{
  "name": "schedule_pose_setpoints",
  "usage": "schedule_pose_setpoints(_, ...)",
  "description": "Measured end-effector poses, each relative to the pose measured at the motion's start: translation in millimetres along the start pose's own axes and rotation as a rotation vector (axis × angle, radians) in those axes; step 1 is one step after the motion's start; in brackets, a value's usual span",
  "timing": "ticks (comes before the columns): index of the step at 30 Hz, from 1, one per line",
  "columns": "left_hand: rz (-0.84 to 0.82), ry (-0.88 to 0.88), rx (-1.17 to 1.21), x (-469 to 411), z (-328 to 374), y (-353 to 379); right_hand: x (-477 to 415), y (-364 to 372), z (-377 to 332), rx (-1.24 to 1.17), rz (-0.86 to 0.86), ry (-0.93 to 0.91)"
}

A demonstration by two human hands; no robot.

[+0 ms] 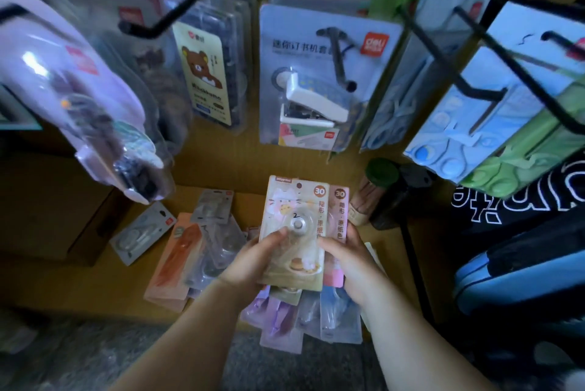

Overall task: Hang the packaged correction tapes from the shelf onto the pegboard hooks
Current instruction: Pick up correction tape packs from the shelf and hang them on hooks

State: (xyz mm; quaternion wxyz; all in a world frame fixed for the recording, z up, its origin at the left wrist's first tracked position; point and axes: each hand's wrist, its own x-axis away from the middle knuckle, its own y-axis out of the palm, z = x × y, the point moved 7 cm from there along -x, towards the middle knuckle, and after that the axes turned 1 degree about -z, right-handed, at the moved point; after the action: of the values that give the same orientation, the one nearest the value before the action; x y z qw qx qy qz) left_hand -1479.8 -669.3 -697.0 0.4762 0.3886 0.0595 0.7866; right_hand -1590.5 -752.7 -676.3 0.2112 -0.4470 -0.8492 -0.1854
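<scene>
a yellow-brown wooden shelf (95, 279) runs across the lower view, with grey floor (95, 359) in front of it. a cardboard box (47, 210) sits at its left end. loose correction tape packs (177, 257) lie flat and overlapping on the shelf. above, a black hook (164, 18) juts out, with more beside it. a mini stapler pack (319, 74) hangs at centre, a bear-print pack (205, 74) to its left, and blue blister packs (459, 124) to its right.

the left hand (250, 264) grips the left edge of a beige correction tape pack (292, 219); its thumb (273, 240) presses on the front and the fingers curl behind. the right hand (351, 264) grips the right edge of a pink correction tape pack (339, 213), which is stacked directly behind the beige one, with its thumb across the front. both packs are held upright above the loose packs, below the hooks.
</scene>
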Motion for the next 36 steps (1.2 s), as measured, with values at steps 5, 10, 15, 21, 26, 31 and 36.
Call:
schedule_pose_setpoints(5,-0.088,0.062,0.028,51,28,11,45,34,-32,0.091,-0.107,-0.041)
schedule_pose_setpoints(10,0.000,0.184,0.062,128,29,23,120,51,-49,0.192,-0.189,-0.115)
schedule_pose_setpoints(15,0.017,0.331,0.030,199,31,46,188,45,-64,0.129,-0.013,-0.364)
schedule_pose_setpoints(21,-0.050,0.475,0.059,259,54,79,258,50,-109,0.157,0.045,-0.660)
schedule_pose_setpoints(26,-0.031,0.689,0.024,304,98,107,310,65,-167,0.409,0.119,-0.882)
schedule_pose_setpoints(31,-0.151,0.773,-0.027,337,133,141,346,71,-220,0.321,0.133,-0.962)
schedule_pose_setpoints(36,-0.156,0.835,-0.011,362,167,162,364,73,-248,0.036,0.133,-0.919)
